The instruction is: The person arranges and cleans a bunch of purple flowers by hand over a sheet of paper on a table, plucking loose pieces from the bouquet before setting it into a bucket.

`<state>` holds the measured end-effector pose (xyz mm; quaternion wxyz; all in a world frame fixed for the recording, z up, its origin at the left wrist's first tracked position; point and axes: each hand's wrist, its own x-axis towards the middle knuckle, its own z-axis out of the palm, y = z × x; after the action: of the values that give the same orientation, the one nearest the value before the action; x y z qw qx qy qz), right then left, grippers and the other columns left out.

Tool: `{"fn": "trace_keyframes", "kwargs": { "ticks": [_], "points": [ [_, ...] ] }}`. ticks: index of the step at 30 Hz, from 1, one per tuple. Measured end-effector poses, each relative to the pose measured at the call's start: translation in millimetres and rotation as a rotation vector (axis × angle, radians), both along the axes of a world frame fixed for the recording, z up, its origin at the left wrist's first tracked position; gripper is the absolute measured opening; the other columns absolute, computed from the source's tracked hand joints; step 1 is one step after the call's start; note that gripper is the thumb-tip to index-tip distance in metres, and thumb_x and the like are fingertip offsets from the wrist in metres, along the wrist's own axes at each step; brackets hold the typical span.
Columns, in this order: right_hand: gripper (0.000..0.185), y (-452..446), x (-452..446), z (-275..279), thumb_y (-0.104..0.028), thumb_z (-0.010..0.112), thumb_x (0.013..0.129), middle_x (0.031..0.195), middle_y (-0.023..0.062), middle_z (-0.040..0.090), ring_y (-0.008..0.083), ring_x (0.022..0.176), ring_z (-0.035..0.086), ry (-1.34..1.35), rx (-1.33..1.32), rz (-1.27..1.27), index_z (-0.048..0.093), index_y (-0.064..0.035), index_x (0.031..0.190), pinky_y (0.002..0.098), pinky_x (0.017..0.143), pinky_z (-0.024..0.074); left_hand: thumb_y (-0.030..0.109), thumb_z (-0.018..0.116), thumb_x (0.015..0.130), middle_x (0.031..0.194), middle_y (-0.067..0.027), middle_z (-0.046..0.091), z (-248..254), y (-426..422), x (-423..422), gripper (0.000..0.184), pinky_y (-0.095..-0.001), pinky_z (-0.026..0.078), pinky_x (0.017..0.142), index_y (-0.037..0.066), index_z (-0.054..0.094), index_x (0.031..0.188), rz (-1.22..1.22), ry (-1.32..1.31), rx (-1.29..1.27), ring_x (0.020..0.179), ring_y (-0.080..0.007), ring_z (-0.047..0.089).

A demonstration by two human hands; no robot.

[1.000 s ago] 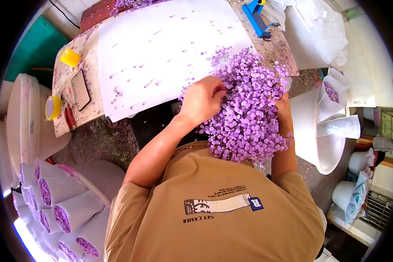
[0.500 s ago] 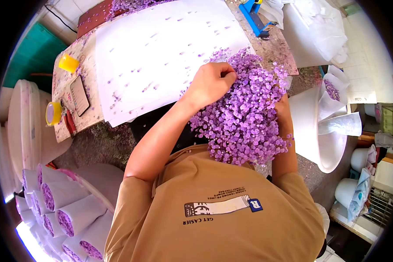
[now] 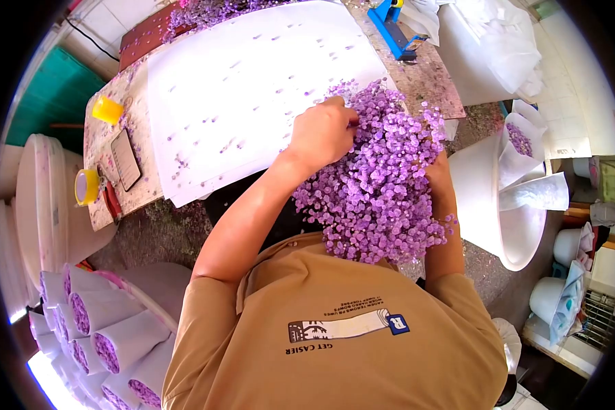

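Note:
A large bunch of purple baby's breath point(image 3: 383, 174) is held up in front of my chest, its blossoms fanned toward me. My left hand point(image 3: 324, 131) is curled closed at the bunch's upper left edge; whatever its fingers pinch is hidden. On the other side, my right hand point(image 3: 436, 167) grips the bunch from beneath, with its fingers covered by blossoms. White paper sheets point(image 3: 253, 75) scattered with fallen purple petals lie on the table beyond my hands.
A blue tape dispenser point(image 3: 393, 31), yellow tape rolls point(image 3: 107, 109), a phone point(image 3: 125, 159) and red-handled pliers point(image 3: 111, 199) lie on the table. Paper-wrapped bunches point(image 3: 126, 338) fill a tub at lower left. A white bucket point(image 3: 482, 198) stands at right.
My left hand has shifted slightly left and down, away from the top of the bunch. The bunch has tilted a little; my right hand stays beneath it.

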<state>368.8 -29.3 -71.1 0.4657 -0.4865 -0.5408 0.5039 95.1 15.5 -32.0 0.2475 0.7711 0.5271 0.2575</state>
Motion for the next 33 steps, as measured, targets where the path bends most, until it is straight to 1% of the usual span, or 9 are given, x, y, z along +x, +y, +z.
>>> {"fn": "trace_keyframes", "kwargs": {
  "ticks": [8, 11, 13, 14, 16, 21, 23, 26, 33],
  "points": [
    [0.046, -1, 0, 2, -0.014, 0.078, 0.081, 0.110, 0.0044, 0.069, 0.0159, 0.099, 0.064, -0.026, 0.002, -0.002, 0.062, 0.0012, 0.122, 0.0332, 0.091, 0.0499, 0.012, 0.065, 0.086, 0.100, -0.0120, 0.066, -18, 0, -1, 0.013, -0.0447, 0.052, 0.082, 0.009, 0.071, 0.097, 0.014, -0.069, -0.031, 0.092, -0.0359, 0.066],
    [0.046, 2, -1, 0, -0.012, 0.077, 0.081, 0.111, 0.0051, 0.069, 0.0163, 0.099, 0.064, 0.003, -0.004, -0.009, 0.062, 0.0016, 0.123, 0.0335, 0.091, 0.0499, 0.017, 0.064, 0.089, 0.093, -0.0113, 0.066, -16, -7, -8, 0.015, -0.0412, 0.052, 0.080, 0.006, 0.068, 0.097, 0.040, -0.311, -0.054, 0.088, -0.0310, 0.067],
    [0.048, 1, -1, 2, -0.011, 0.076, 0.081, 0.114, 0.0061, 0.069, 0.0171, 0.101, 0.064, 0.008, -0.059, 0.000, 0.061, 0.0017, 0.125, 0.0340, 0.092, 0.0499, 0.012, 0.061, 0.094, 0.086, -0.0073, 0.061, -4, -13, -17, 0.010, -0.0289, 0.044, 0.060, 0.002, 0.063, 0.096, 0.007, -0.762, -0.308, 0.070, -0.0158, 0.056],
    [0.048, 1, -1, 1, -0.011, 0.076, 0.081, 0.114, 0.0061, 0.069, 0.0171, 0.101, 0.064, 0.007, -0.063, 0.001, 0.061, 0.0017, 0.125, 0.0340, 0.092, 0.0499, 0.012, 0.061, 0.094, 0.086, -0.0073, 0.061, 5, -18, -20, 0.010, -0.0289, 0.044, 0.060, 0.002, 0.063, 0.096, 0.009, -0.764, -0.311, 0.070, -0.0158, 0.056],
    [0.050, 3, -1, 0, -0.010, 0.076, 0.080, 0.116, 0.0065, 0.068, 0.0175, 0.103, 0.065, 0.051, -0.065, 0.011, 0.061, 0.0018, 0.125, 0.0342, 0.093, 0.0501, 0.012, 0.060, 0.095, 0.084, -0.0039, 0.058, 22, -29, -25, 0.010, -0.0229, 0.033, 0.051, 0.003, 0.057, 0.095, -0.070, -1.237, -0.830, 0.064, -0.0074, 0.046],
    [0.049, 4, -1, -2, -0.010, 0.077, 0.080, 0.115, 0.0060, 0.069, 0.0171, 0.102, 0.065, 0.024, -0.037, 0.003, 0.062, 0.0017, 0.124, 0.0341, 0.092, 0.0503, 0.008, 0.064, 0.089, 0.082, -0.0063, 0.061, -9, -31, -12, 0.015, -0.0270, 0.041, 0.054, 0.000, 0.061, 0.101, -0.184, -0.805, -0.553, 0.064, -0.0097, 0.051],
    [0.048, 3, 0, -2, -0.010, 0.077, 0.080, 0.114, 0.0056, 0.069, 0.0168, 0.102, 0.064, 0.025, -0.051, 0.000, 0.062, 0.0016, 0.123, 0.0339, 0.092, 0.0501, 0.007, 0.063, 0.086, 0.083, -0.0110, 0.064, -15, -31, -9, 0.016, -0.0347, 0.049, 0.064, 0.000, 0.067, 0.100, -0.127, -0.470, -0.236, 0.070, -0.0182, 0.061],
    [0.047, 2, -1, 0, -0.011, 0.077, 0.080, 0.112, 0.0052, 0.069, 0.0166, 0.101, 0.064, 0.024, -0.053, 0.013, 0.062, 0.0017, 0.123, 0.0337, 0.092, 0.0500, 0.005, 0.065, 0.083, 0.088, -0.0138, 0.064, -23, -28, -6, 0.013, -0.0423, 0.053, 0.071, 0.002, 0.069, 0.095, -0.117, -0.353, 0.084, 0.079, -0.0293, 0.067],
    [0.047, 2, -3, 1, -0.015, 0.077, 0.080, 0.111, 0.0056, 0.069, 0.0172, 0.100, 0.064, 0.017, -0.051, 0.000, 0.063, 0.0018, 0.122, 0.0338, 0.091, 0.0501, 0.003, 0.067, 0.079, 0.091, -0.0112, 0.060, -18, -34, -4, 0.017, -0.0459, 0.054, 0.070, 0.008, 0.070, 0.095, -0.102, -0.090, 0.154, 0.085, -0.0354, 0.066]
  ]
}}
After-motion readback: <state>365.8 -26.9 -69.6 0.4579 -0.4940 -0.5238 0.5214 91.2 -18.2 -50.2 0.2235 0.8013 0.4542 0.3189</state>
